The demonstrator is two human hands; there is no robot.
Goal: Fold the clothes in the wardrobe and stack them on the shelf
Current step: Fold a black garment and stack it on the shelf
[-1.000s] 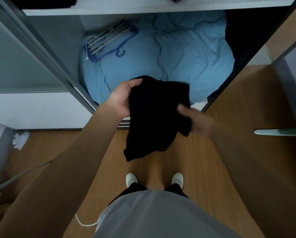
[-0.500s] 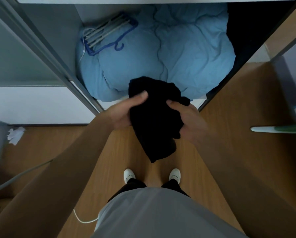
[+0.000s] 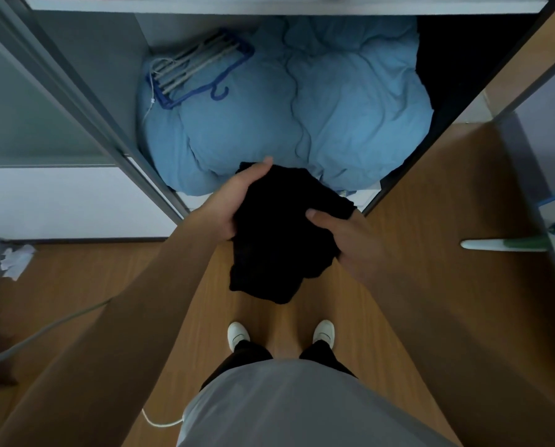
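grip: left hand [image 3: 237,201] and right hand [image 3: 343,233] each clutch bunched black fabric garment [image 3: 279,233], frame centre | risk: unsupported lower edge dangles, so fold may unravel mid-air

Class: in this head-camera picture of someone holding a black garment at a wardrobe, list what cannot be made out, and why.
1. The garment: head view, too dark and bunched to tell its type or folds.
2. The shelf: cut off by the top edge, so its contents are unseen.
3. The left hand and right hand: most fingers hidden behind the garment.
4. The wardrobe's right corner: lost in shadow.
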